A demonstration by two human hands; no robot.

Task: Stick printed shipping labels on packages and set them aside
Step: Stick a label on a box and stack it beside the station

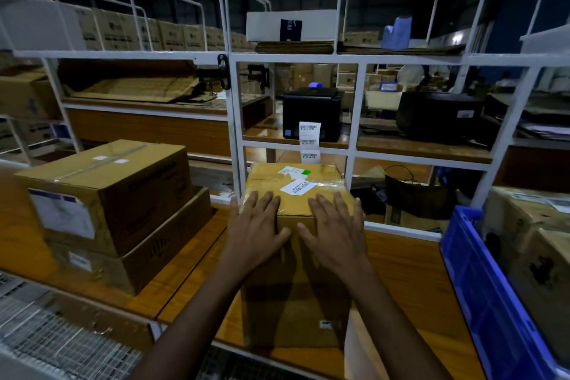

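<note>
A tall taped cardboard package (pixel 296 287) stands on the wooden table in front of me. A white barcode label (pixel 298 187) lies on its top, with an older white and green label (pixel 294 170) behind it. My left hand (pixel 257 225) and my right hand (pixel 334 227) both rest flat on the near top edge of the package, fingers straight and spread. Behind the package, a strip of printed labels (pixel 309 140) hangs from a black label printer (pixel 313 111) on the shelf.
Two stacked cardboard boxes (pixel 108 194) sit at the left on the wooden table (pixel 401 281). A blue plastic crate (pixel 493 287) holding boxes stands at the right. A white metal shelf frame (pixel 234 133) rises behind the package. A wire mesh surface (pixel 46 342) lies at the lower left.
</note>
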